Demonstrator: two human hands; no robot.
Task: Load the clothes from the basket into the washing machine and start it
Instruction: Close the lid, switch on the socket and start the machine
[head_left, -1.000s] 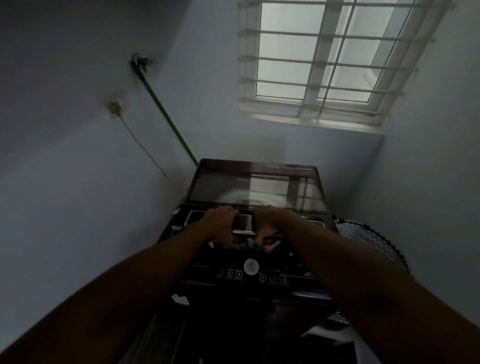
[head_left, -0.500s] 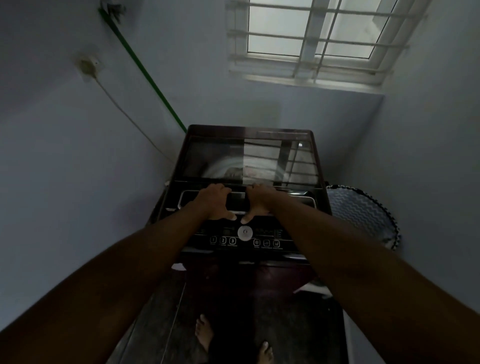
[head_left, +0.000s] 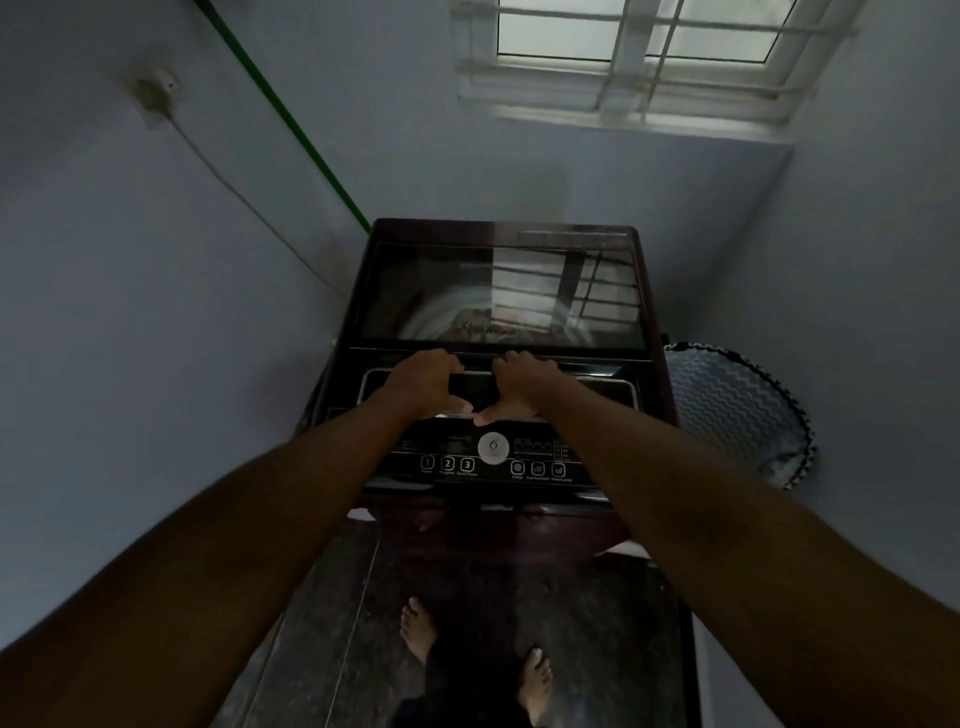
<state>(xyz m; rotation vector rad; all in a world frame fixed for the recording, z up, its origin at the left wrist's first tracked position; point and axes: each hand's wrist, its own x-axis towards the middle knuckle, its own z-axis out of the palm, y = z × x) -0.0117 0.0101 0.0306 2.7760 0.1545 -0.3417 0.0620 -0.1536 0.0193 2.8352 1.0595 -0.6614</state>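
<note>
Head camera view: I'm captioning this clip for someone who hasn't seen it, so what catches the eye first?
Two bare forearms reach in from below, left hand and right hand resting on the dark washing machine at centre. Its closed glass lid mirrors the barred window above. A zigzag-patterned basket stands right of the machine.

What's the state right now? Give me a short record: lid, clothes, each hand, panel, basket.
lid: glass lid of the top-load washing machine lies down flat, reflecting the window
clothes: a bundle shows dimly through the glass
left hand: grip curled on the lid's front handle strip
right hand: same grip on the strip, thumb toward the panel
control panel: untouched; round centre dial and numbered buttons in view
basket: zigzag-patterned laundry basket right of the machine; contents cannot be told
</note>
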